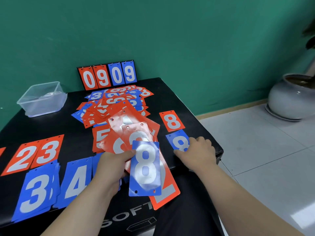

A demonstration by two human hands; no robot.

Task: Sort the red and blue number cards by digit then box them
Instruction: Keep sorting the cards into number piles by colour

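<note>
The step in hand, as I judge it, is laying the eights out by colour. The left hand [110, 166] grips a fan of number cards near of the unsorted heap [110, 106], thumb across the top of the uppermost one, a blue 8 card [145, 169] whose punched holes point toward the person. Red cards [129, 130] spread out behind it toward the heap.

The right hand [197, 150] lies knuckles up on the blue 8 pile [177, 138], near and right of the heap, with the thumb stretched back toward the fan. Its fingers bend down onto the top card; whether they pinch an edge or only press, I cannot tell. A red 8 [172, 120] lies just beyond that pile, directly right of the heap.

To do this well, the right hand should take the held blue 8 by a long edge, turn it so its holes match the pile's, and set it down squarely, because these glossy cards look likely to slide. The left hand should keep the fan tight so that no red card slips out.

Near and left of the heap lie the red 2 [25, 157], red 3 [48, 151], blue 3 [37, 189] and blue 4 [76, 181] piles. A red 5 [100, 135] sits against the heap's near edge. The clear plastic box [42, 99] stands left of the heap on the black surface [71, 126], and boxing is some way off.
</note>
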